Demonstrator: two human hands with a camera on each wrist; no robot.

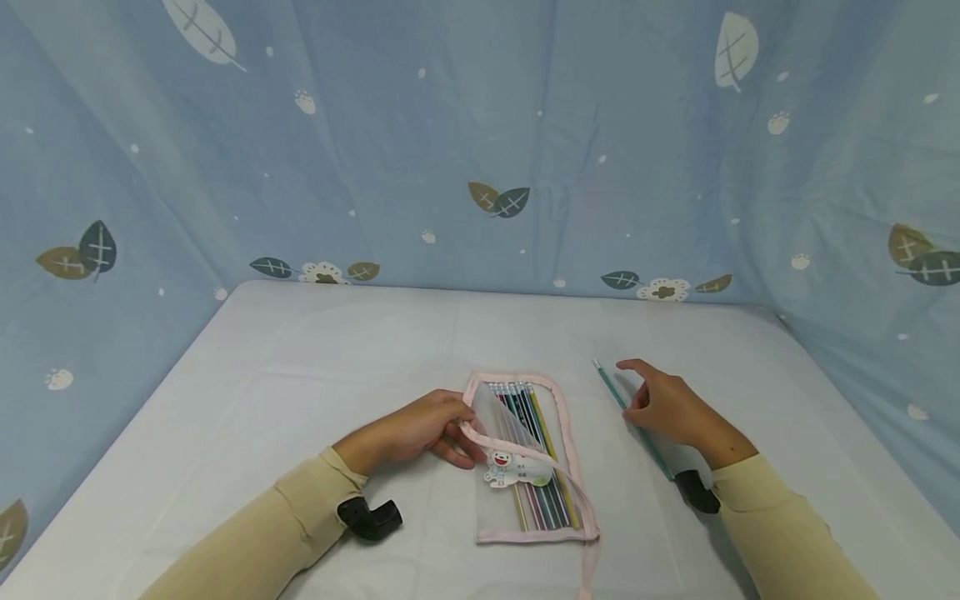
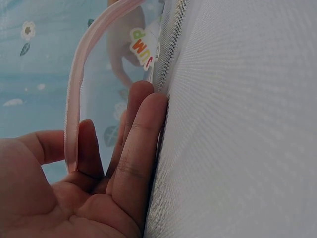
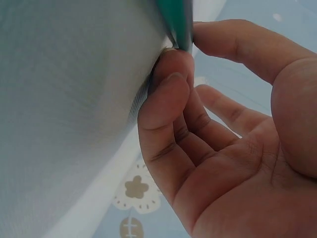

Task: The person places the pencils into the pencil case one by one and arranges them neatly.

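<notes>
A clear pouch with pink trim (image 1: 570, 429) lies on the white table, its near-left face folded open. Several pencils (image 1: 551, 504) lie side by side in it, under a cartoon label (image 1: 510, 469). My left hand (image 1: 423, 429) pinches the pink edge (image 2: 74, 109) between thumb and index finger, with the other fingers extended beside the pouch. To the right of the pouch, a teal pencil (image 1: 611, 383) lies slanted. My right hand (image 1: 671, 408) pinches it around the middle; in the right wrist view the thumb and curled fingers (image 3: 171, 106) meet at the pencil (image 3: 176, 22).
The table (image 1: 337, 333) is covered with white cloth. A blue curtain (image 1: 420, 133) with leaf prints hangs behind and at both sides. A pink strap (image 1: 588, 567) trails from the pouch's near-right corner toward the table's front. Black wrist mounts (image 1: 370, 519) sit at both cuffs.
</notes>
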